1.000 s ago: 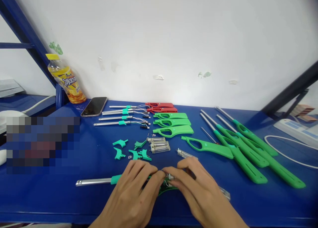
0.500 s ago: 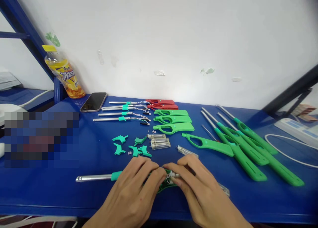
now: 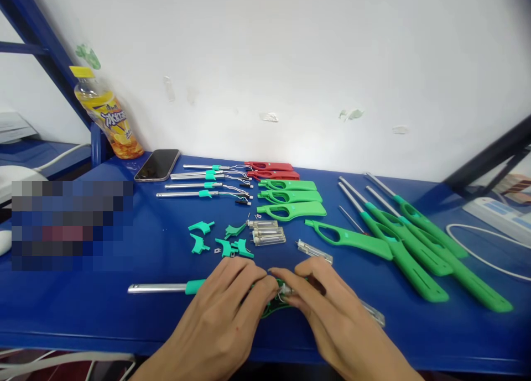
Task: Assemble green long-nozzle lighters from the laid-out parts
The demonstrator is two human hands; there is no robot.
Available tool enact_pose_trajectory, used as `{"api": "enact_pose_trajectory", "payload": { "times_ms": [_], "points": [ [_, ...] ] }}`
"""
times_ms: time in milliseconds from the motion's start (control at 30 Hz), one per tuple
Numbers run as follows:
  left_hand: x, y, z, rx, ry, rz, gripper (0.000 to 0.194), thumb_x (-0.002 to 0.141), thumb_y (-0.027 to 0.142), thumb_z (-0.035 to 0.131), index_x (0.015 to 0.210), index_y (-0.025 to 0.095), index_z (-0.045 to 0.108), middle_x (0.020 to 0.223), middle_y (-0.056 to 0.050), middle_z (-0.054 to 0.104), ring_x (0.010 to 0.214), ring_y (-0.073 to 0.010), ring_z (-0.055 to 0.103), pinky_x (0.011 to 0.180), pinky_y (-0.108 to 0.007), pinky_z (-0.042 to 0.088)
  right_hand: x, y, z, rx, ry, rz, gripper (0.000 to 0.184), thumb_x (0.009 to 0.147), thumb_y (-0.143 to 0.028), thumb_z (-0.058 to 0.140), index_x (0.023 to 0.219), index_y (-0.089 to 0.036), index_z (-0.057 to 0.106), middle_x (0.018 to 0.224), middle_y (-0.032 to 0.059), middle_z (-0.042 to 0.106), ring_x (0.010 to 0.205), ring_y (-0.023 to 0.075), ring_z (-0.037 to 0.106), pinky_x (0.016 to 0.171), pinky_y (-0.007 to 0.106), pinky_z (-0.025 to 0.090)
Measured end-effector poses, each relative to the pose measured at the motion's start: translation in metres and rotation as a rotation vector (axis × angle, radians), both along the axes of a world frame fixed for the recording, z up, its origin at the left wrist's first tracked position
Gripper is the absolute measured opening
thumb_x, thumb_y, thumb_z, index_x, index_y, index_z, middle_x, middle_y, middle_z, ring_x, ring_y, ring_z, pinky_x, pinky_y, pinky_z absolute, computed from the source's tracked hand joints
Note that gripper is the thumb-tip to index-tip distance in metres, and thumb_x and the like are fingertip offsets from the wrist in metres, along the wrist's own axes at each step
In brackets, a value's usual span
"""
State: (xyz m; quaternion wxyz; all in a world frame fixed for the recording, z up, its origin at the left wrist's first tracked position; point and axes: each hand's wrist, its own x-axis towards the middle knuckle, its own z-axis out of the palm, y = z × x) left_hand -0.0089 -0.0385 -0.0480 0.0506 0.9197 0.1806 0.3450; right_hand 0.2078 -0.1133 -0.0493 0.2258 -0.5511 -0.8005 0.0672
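Observation:
Both hands meet over a partly assembled green lighter (image 3: 276, 310) near the table's front edge. Its metal barrel (image 3: 157, 288) with a teal collar points left. My left hand (image 3: 226, 309) is closed on the lighter, fingertips pressed at its inner parts. My right hand (image 3: 332, 309) pinches near a small white part (image 3: 284, 290) in the open body, where a thin wire shows. Past the right hand a clear fuel tank (image 3: 375, 314) sticks out. Another clear tank (image 3: 314, 252) lies just beyond my fingers. Much of the lighter's body is hidden under the hands.
Teal triggers (image 3: 199, 244), fuel tanks (image 3: 269, 236), wired barrels (image 3: 186, 194) and green handle shells (image 3: 309, 209) lie behind the hands. Several assembled lighters (image 3: 418, 270) and a screwdriver (image 3: 352, 219) are at right. A phone (image 3: 157, 165) and drink bottle (image 3: 108, 115) stand at back left.
The camera view has shifted slightly. My fingers have moved only a little over the lighter's inner parts; both hands keep hold.

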Motion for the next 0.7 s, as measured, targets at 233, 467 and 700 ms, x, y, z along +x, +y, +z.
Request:
{"api": "enact_pose_trajectory", "payload": {
  "times_ms": [233, 467, 700],
  "points": [
    [0.002, 0.0, 0.008, 0.042, -0.01, 0.061, 0.023, 0.111, 0.007, 0.047, 0.119, 0.013, 0.069, 0.102, -0.006, 0.073, 0.096, -0.0219, 0.061, 0.094, -0.038, 0.049, 0.003, 0.003, 0.003, 0.086, 0.07, -0.017, 0.04, 0.115, -0.024, 0.041, 0.155, -0.03, 0.046, 0.113, 0.006, 0.064, 0.097, 0.0184, 0.07, 0.086, 0.034, 0.062],
    [-0.01, -0.001, 0.01, -0.005, -0.096, 0.208, 0.02, 0.109, 0.02, 0.058, 0.122, 0.022, 0.073, 0.11, -0.007, 0.074, 0.105, -0.0228, 0.068, 0.096, -0.038, 0.057, 0.007, 0.007, 0.003, 0.289, 0.162, -0.079, 0.016, 0.109, -0.026, 0.063, 0.125, -0.027, 0.064, 0.104, -0.001, 0.073, 0.094, 0.0169, 0.065, 0.091, 0.033, 0.05],
    [-0.023, 0.0, 0.015, -0.072, -0.018, 0.279, 0.024, 0.108, 0.041, 0.062, 0.117, 0.028, 0.079, 0.106, -0.007, 0.076, 0.101, -0.0245, 0.071, 0.09, -0.038, 0.063, 0.011, 0.007, -0.003, 0.297, 0.092, -0.098, 0.013, 0.111, -0.03, 0.06, 0.12, -0.028, 0.069, 0.109, 0.0011, 0.072, 0.101, 0.0212, 0.062, 0.09, 0.038, 0.043]
  ]
}}
